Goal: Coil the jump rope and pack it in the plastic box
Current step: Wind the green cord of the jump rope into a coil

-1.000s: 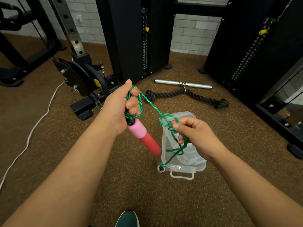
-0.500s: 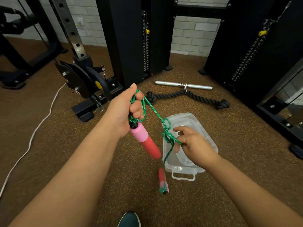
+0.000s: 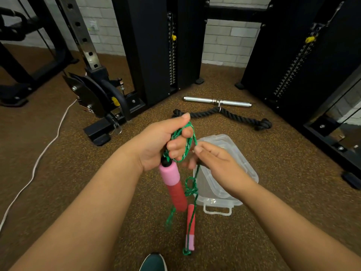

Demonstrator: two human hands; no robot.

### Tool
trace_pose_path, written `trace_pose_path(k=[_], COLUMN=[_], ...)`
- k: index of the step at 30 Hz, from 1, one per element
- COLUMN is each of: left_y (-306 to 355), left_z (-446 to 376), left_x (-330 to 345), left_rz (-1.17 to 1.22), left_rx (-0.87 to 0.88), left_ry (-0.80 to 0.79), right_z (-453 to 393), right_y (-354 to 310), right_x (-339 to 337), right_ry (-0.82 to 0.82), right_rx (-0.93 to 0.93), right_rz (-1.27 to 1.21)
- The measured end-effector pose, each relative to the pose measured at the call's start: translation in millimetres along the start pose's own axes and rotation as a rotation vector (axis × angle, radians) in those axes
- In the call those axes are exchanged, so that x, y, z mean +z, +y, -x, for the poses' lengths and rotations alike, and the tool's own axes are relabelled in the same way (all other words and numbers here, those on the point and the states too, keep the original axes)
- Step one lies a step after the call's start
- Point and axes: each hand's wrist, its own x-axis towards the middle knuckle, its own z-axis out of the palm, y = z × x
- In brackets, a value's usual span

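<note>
My left hand (image 3: 162, 141) grips the top of one pink-and-red foam handle (image 3: 173, 185) together with several loops of the green jump rope (image 3: 185, 145). The handle hangs down from my fist. My right hand (image 3: 218, 165) is close beside the left, its fingers pinching the green rope just below the loops. From there the rope drops in a tangle to the second handle (image 3: 190, 227), which lies on the floor. The clear plastic box (image 3: 240, 161) sits open on the floor under my right hand, partly hidden by it.
A black braided rope attachment (image 3: 234, 116) and a chrome bar (image 3: 216, 101) lie on the brown rubber floor beyond the box. Black weight machines stand behind and to the right. A white cable (image 3: 45, 149) runs along the floor at left. My shoe tip (image 3: 153, 262) shows at the bottom.
My right hand rose from over the box up to the left hand's loops. The second handle dropped and now lies flat on the floor. My left hand moved slightly right.
</note>
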Motion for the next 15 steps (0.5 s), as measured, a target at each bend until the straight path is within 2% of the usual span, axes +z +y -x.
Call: trace_pose_path(k=[3, 5, 7, 9, 12, 15], left_y=[5, 6, 6, 5, 0, -11], left_z=[2, 1, 0, -3, -8, -12], left_x=[-7, -11, -12, -10, -6, -5], left_rz=[0.184, 0.272, 0.341, 0.375, 0.216, -0.270], left_rx=[0.066, 0.126, 0.173, 0.197, 0.180, 0.119], left_ry=[0.096, 0.180, 0.232, 0.207, 0.214, 0.316], right_z=[-1, 0, 3, 7, 9, 8], right_y=[17, 28, 32, 29, 18, 2], right_x=[-11, -15, -12, -3, 9, 12], right_ry=[0.183, 0.240, 0.165, 0.023, -0.099, -0.041], right_rx=[0.113, 0.152, 0.135, 0.074, -0.073, -0.154], right_rz=[0.113, 0.293, 0.512, 0.719, 0.897, 0.763])
